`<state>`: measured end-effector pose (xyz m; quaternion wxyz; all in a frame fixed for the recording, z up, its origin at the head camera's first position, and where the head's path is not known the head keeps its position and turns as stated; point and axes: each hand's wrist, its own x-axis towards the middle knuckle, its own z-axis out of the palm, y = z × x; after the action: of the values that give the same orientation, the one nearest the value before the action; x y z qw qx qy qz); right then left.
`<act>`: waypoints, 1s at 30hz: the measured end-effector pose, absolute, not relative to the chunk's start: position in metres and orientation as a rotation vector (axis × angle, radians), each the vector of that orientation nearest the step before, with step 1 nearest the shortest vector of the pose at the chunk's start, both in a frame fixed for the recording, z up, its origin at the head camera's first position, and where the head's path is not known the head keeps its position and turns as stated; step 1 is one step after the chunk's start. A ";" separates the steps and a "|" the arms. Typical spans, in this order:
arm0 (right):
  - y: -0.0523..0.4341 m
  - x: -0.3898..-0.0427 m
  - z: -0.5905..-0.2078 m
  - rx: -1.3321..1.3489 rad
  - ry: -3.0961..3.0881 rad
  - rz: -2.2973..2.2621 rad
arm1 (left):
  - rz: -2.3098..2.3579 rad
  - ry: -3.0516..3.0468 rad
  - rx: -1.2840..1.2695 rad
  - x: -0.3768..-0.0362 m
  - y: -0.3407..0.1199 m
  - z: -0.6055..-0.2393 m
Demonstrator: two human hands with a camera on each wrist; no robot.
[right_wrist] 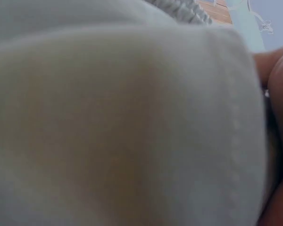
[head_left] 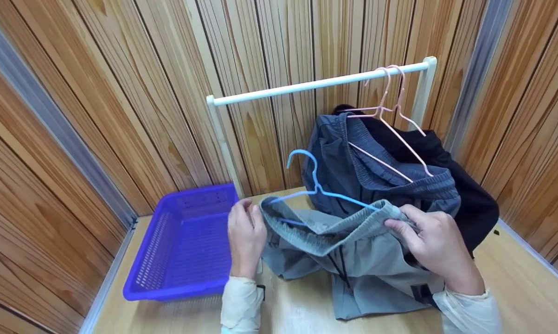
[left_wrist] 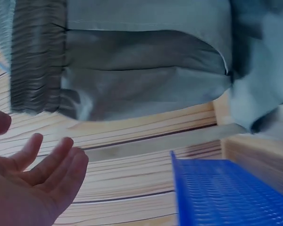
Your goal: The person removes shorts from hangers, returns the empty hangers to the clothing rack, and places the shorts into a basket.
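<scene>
A pair of grey-green shorts (head_left: 367, 264) with a gathered elastic waistband and dark drawstring is spread on a blue hanger (head_left: 317, 185). The hanger's arms reach inside the waistband, and its hook points up. My right hand (head_left: 439, 246) pinches the waistband's right end, thumb on the near side. In the right wrist view a pale sleeve (right_wrist: 132, 122) hides most of that grip. My left hand (head_left: 247, 232) is beside the waistband's left end. The left wrist view shows the left hand's fingers (left_wrist: 54, 162) loosely bent, apart from the cloth and holding nothing.
Behind the shorts stands a white rack (head_left: 320, 83). Dark grey shorts (head_left: 334, 162) and a black garment (head_left: 473, 199) hang at its right on pink hangers (head_left: 384, 99). A purple-blue basket (head_left: 156, 260) stands at the left. Wood-panelled walls (head_left: 135, 93) enclose the table (head_left: 297, 306).
</scene>
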<state>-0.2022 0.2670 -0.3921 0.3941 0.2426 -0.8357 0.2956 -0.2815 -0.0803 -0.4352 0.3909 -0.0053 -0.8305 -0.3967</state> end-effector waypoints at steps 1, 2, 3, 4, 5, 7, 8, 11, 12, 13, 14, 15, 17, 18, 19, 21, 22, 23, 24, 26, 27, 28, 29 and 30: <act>0.267 -0.202 -0.393 0.625 -2.129 0.765 | -1.012 -2.128 -0.019 -0.281 -0.080 -0.439; 0.267 -0.202 -0.394 0.636 -2.136 0.782 | -1.018 -2.144 -0.025 -0.279 -0.080 -0.442; 0.267 -0.202 -0.395 0.651 -2.142 0.798 | -1.028 -2.155 -0.032 -0.278 -0.081 -0.446; 0.267 -0.203 -0.397 0.669 -2.151 0.814 | -1.041 -2.162 -0.039 -0.276 -0.081 -0.449; 0.267 -0.205 -0.399 0.688 -2.152 0.827 | -1.054 -2.166 -0.051 -0.274 -0.082 -0.453; 0.267 -0.209 -0.403 0.717 -2.159 0.858 | -1.061 -2.159 -0.084 -0.271 -0.083 -0.460; 0.267 -0.212 -0.406 0.734 -2.157 0.874 | -1.054 -2.151 -0.103 -0.270 -0.084 -0.464; 0.268 -0.223 -0.417 0.772 -2.146 0.933 | -1.005 -2.141 -0.144 -0.266 -0.084 -0.475; 0.268 -0.227 -0.421 0.776 -2.144 0.952 | -0.983 -2.141 -0.150 -0.265 -0.085 -0.479; 0.268 -0.231 -0.425 0.780 -2.140 0.970 | -0.964 -2.144 -0.153 -0.264 -0.085 -0.483; 0.267 -0.234 -0.430 0.784 -2.133 0.991 | -0.946 -2.147 -0.153 -0.263 -0.084 -0.486; 0.267 -0.237 -0.433 0.785 -2.126 1.011 | -0.930 -2.149 -0.155 -0.262 -0.085 -0.489; 0.266 -0.243 -0.440 0.786 -2.118 1.053 | -0.901 -2.140 -0.163 -0.261 -0.085 -0.494; 0.265 -0.245 -0.443 0.791 -2.110 1.070 | -0.890 -2.128 -0.171 -0.261 -0.086 -0.497; 0.264 -0.247 -0.445 0.795 -2.106 1.086 | -0.882 -2.114 -0.177 -0.261 -0.086 -0.498; 0.263 -0.250 -0.447 0.802 -2.101 1.112 | -0.876 -2.090 -0.189 -0.262 -0.084 -0.501; 0.263 -0.251 -0.448 0.807 -2.102 1.121 | -0.873 -2.079 -0.197 -0.262 -0.083 -0.503; 0.262 -0.251 -0.449 0.812 -2.103 1.124 | -0.870 -2.072 -0.204 -0.262 -0.082 -0.504; 0.262 -0.251 -0.449 0.814 -2.105 1.119 | -0.865 -2.068 -0.211 -0.262 -0.080 -0.505; 0.261 -0.250 -0.448 0.813 -2.111 1.108 | -0.860 -2.071 -0.225 -0.261 -0.077 -0.505; 0.261 -0.250 -0.448 0.815 -2.113 1.100 | -0.854 -2.073 -0.233 -0.261 -0.076 -0.505; 0.261 -0.249 -0.448 0.818 -2.113 1.095 | -0.848 -2.073 -0.242 -0.261 -0.074 -0.505; 0.261 -0.249 -0.448 0.819 -2.112 1.088 | -0.847 -2.076 -0.248 -0.261 -0.073 -0.504; 0.261 -0.249 -0.448 0.820 -2.110 1.083 | -0.851 -2.079 -0.255 -0.261 -0.072 -0.503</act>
<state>-0.2491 0.2609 -0.4478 0.3109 0.3107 -0.7990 0.4103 -0.2610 -0.0722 -0.5034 0.4264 -0.1020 -0.8317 -0.3406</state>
